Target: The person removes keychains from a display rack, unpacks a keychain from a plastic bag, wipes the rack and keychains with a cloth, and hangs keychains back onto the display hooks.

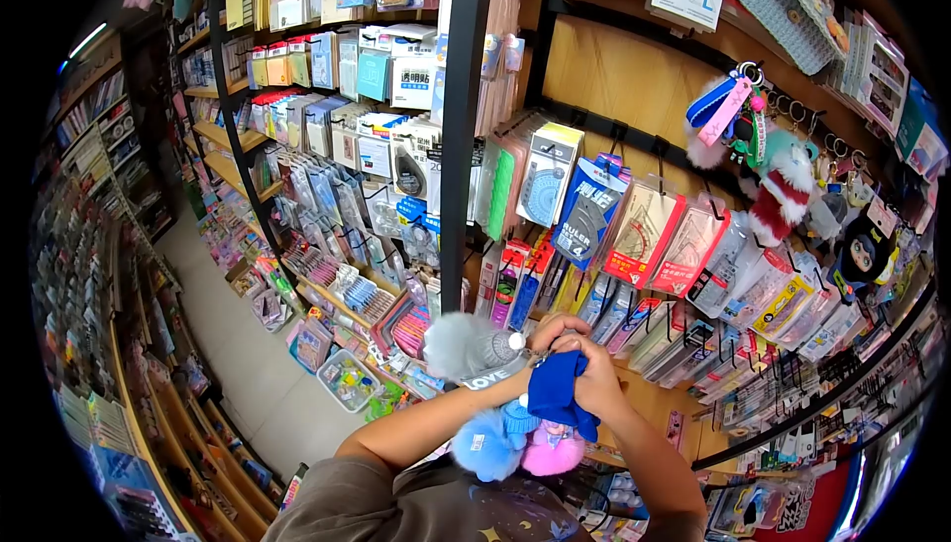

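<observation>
At the far left, a low wooden shelf [149, 398] is running along the aisle, and beside it the pale floor [220, 319] is showing. Next, a clear plastic box [344, 407] of small colourful goods is standing low, near the bottom edge of the tall rack [233, 141]. A black post [462, 146] is forming the right edge of this rack. Below the post, a grey pompom charm [454, 344] with a knitted hat and the word LOVE is hanging against the left forearm. Lower, a light-blue pompom charm [487, 445] and a pink pompom charm [553, 450] are hanging side by side in front of the shirt. The left hand [559, 330] is curling its fingers close to the other hand; what they are holding is hidden, so I cannot tell. A dark-blue cloth piece [558, 385] is lying across the left wrist and touching the right hand [597, 380], which is mostly closing; whether it is gripping the cloth I cannot tell. Further right, ruler packs [646, 233] are hanging on the wooden panel [609, 61], and plush key rings [780, 195] are hanging beyond its right edge.
</observation>
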{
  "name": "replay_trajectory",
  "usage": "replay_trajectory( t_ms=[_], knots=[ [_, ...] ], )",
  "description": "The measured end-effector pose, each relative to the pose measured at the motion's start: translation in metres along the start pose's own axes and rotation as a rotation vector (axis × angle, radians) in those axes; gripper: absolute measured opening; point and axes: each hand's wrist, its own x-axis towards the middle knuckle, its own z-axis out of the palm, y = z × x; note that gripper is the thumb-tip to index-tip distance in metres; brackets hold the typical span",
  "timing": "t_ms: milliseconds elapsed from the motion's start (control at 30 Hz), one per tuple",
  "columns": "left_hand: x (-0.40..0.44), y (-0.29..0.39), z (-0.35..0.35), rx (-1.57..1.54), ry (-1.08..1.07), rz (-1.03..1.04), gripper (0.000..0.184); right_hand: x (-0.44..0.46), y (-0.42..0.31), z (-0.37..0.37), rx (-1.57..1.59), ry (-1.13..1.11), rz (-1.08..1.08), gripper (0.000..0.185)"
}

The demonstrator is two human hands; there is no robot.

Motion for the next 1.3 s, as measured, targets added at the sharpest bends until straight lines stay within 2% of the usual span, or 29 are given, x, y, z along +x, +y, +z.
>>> replay_trajectory(
  t_ms=[67,167,267,300,400,533,700,967,1100,1167,1233,1300],
  knots=[
    [-0.002,0.006,0.001,-0.119,-0.055,-0.112,0.041,0.001,0.005,0.002,0.07,0.048,0.058,0.018],
    [0.0,0.015,-0.003,-0.22,-0.101,-0.168,0.052,0.001,-0.001,-0.008,0.054,-0.075,0.097,0.028],
    [0.003,0.032,-0.013,-0.509,-0.132,-0.255,0.053,-0.003,-0.015,-0.013,0.184,-0.091,0.187,0.04],
    [0.004,0.038,-0.019,-0.473,-0.206,-0.296,0.066,-0.002,-0.013,-0.016,0.191,-0.167,0.156,0.049],
    [0.006,0.041,-0.021,-0.469,-0.223,-0.273,0.072,0.0,-0.014,-0.017,0.078,-0.215,0.039,0.048],
    [0.004,0.035,-0.019,-0.491,-0.218,-0.271,0.086,0.0,-0.021,-0.013,0.036,-0.221,0.042,0.047],
    [0.003,0.028,-0.018,-0.452,-0.213,-0.258,0.091,-0.001,-0.028,-0.003,-0.078,-0.137,0.031,0.044],
    [0.009,0.025,-0.019,-0.386,-0.278,-0.146,0.113,-0.001,-0.02,-0.009,0.037,-0.138,0.11,0.033],
    [0.007,0.025,-0.02,-0.383,-0.266,-0.135,0.112,0.0,-0.022,-0.009,0.072,-0.19,0.094,0.033],
    [0.006,0.023,-0.02,-0.365,-0.259,-0.137,0.109,-0.001,-0.034,-0.001,0.019,-0.139,0.043,0.032],
    [0.006,0.034,-0.02,-0.323,-0.238,-0.16,0.102,-0.003,-0.036,0.007,-0.114,-0.076,0.008,0.031],
    [0.007,0.039,-0.02,-0.318,-0.213,-0.144,0.09,-0.002,-0.037,0.001,-0.154,-0.113,-0.009,0.04]
  ],
)
